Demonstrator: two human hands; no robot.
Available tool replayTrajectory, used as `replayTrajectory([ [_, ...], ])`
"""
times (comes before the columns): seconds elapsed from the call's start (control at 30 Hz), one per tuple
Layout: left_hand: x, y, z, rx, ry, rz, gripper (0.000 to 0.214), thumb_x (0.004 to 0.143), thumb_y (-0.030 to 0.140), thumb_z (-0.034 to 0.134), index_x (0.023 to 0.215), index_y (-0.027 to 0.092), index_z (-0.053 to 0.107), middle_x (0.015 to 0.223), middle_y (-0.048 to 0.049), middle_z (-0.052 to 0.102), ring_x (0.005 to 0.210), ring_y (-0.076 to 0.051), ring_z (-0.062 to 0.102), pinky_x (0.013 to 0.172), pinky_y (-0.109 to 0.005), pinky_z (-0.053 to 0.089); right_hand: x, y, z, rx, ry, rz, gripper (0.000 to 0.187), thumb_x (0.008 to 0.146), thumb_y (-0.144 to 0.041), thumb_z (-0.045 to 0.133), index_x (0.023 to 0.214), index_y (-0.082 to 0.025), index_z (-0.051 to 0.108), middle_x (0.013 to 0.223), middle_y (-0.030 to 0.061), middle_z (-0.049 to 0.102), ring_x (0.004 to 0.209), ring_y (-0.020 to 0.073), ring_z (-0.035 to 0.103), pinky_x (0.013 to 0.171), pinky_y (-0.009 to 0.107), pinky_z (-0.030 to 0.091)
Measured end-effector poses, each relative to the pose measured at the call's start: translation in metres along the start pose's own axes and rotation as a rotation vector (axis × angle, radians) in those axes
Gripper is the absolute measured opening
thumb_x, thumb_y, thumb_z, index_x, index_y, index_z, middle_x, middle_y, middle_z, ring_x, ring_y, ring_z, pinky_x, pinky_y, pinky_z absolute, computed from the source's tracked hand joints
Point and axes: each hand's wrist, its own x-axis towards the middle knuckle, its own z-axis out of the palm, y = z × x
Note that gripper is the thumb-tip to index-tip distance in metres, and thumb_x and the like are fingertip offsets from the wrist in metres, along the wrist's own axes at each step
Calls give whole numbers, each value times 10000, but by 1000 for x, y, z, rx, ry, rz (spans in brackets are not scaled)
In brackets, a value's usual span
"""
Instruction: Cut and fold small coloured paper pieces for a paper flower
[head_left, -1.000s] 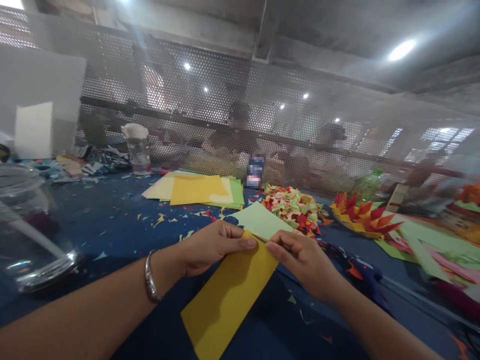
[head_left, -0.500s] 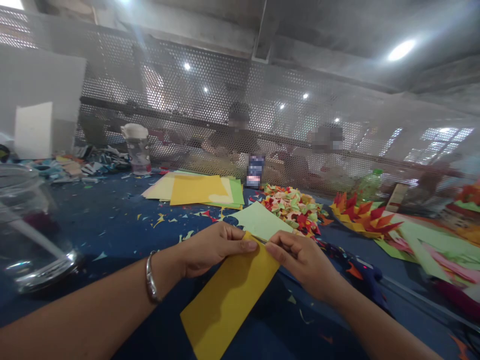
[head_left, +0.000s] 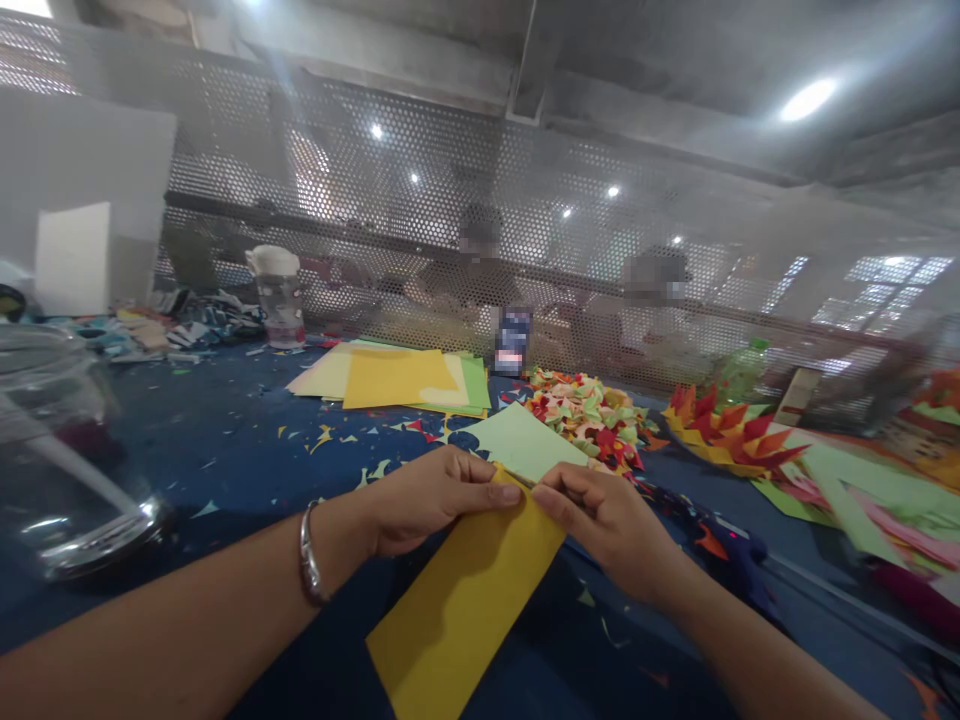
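A long strip of yellow paper [head_left: 472, 600] slants from the lower middle up to both hands. My left hand [head_left: 442, 500] is closed in a pinch on its far edge, thumb on top. Close beside it, my right hand [head_left: 600, 515] pinches the far right corner of the same paper between thumb and fingers. The paper looks folded along the far edge between the thumbs. Just beyond my fingertips a pale green sheet [head_left: 525, 440] lies on the dark blue table [head_left: 247, 430].
Paper sheets [head_left: 397, 380] lie behind, near a phone [head_left: 513, 342]. Cut paper pieces [head_left: 592, 415] are heaped at centre right. A glue gun [head_left: 727, 565] sits by my right forearm, a glass jar [head_left: 52, 450] at left. A perforated screen [head_left: 337, 180] stands behind, with people beyond.
The view has shifted very slightly, so everything sits a little further right. Both hands keep their pinch on the yellow paper, with little other visible movement.
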Motion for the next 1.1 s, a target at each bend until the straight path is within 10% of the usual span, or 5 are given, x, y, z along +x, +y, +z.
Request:
replayTrajectory([
  [1.1, 0, -1, -4, -5, -45, -61, 203, 741, 339, 701, 760, 137, 702, 738, -38, 715, 561, -106, 630, 533, -211, 467, 2, 1, 3, 0, 8, -9, 344, 921, -438, 423, 738, -176, 549, 622, -24, 482, 582, 117, 433, 538, 239, 326],
])
